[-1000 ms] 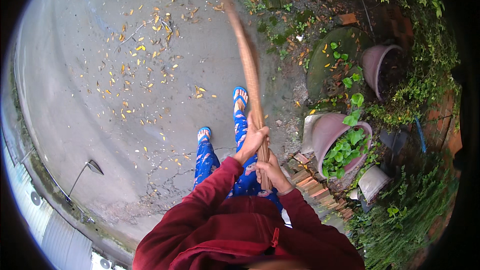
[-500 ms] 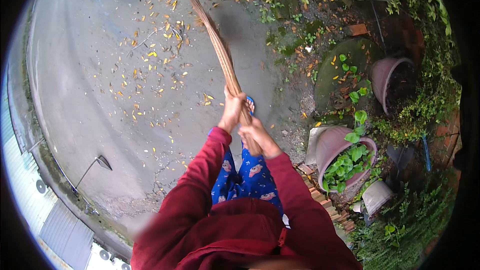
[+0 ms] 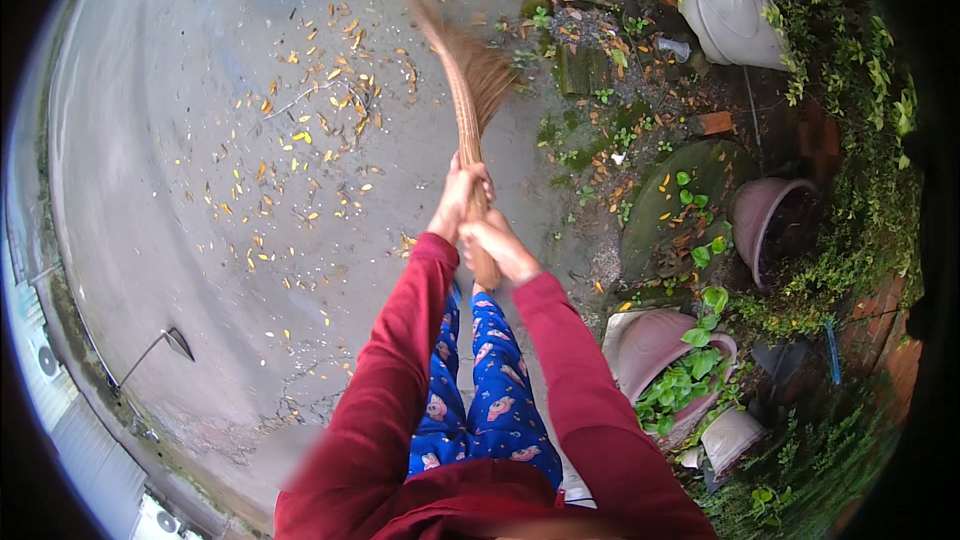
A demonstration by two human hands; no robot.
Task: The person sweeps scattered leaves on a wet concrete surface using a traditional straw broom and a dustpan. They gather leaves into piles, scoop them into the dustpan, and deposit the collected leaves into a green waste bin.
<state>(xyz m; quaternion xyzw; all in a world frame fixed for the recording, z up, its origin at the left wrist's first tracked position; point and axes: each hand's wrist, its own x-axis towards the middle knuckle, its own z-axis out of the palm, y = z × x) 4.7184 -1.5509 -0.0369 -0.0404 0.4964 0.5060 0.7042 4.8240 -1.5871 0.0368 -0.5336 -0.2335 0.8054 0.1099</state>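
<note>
Broom (image 3: 463,105) in a two-handed grip, bristles (image 3: 487,75) pointing away from the body

One broom, straight ahead of the person and between the two sleeves. Long axis runs from the butt, just above the knees, outward and slightly left; bristle fan spreads to the right of that line. Motion blur on the fan; cannot tell whether the tips touch the ground (image 3: 330,180).

Hands: two, both closed round the handle, close together. Left hand (image 3: 460,195) sits farther out, nearer the bristles; right hand (image 3: 497,242) lies closer to the butt, its arm coming in from the right.

Yellow and brown leaves (image 3: 302,137) lie mostly left of the broom, thickest patch level with the bristles and well beside them. Right of the fan, near it: a mossy, weedy border (image 3: 580,130).

Count:
- leaves: too many to number, dozens at least
- forked twig (image 3: 300,100): one, among the leaves
- pinkish pots (image 3: 752,218): two, both on the right, the nearer one with green plants
- small whitish pot (image 3: 731,438): one, beyond the nearer pink one, toward the body
- pale sack (image 3: 730,20): one, far right
- round mossy slab (image 3: 680,205): one, between border and pots
</note>
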